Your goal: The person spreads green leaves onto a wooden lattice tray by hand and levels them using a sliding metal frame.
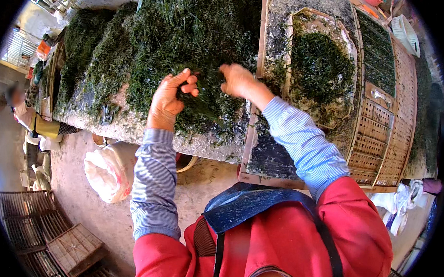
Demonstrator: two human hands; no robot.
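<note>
Dark green leafy material, perhaps seaweed (208, 26), lies in a thick heap over the table. My left hand (173, 93) is over the heap's near part, its fingers curled around some green strands. To its right, my right hand (237, 79) is held with bent fingers above the same heap; motion blurs it, and whether it grips anything cannot be told. Between the hands the green strands are blurred. A smaller green clump (320, 66) sits within a light-edged, many-sided frame (290, 48) on the right, beyond my right hand.
A slatted, perforated wooden rack (370, 145) stands at the right, with a white plastic basket (405, 35) behind. Below the table edge (133, 131) is a white sack (111, 170). A co-worker (40, 125) is at the far left. Slatted wooden racks (29, 215) lie lower left.
</note>
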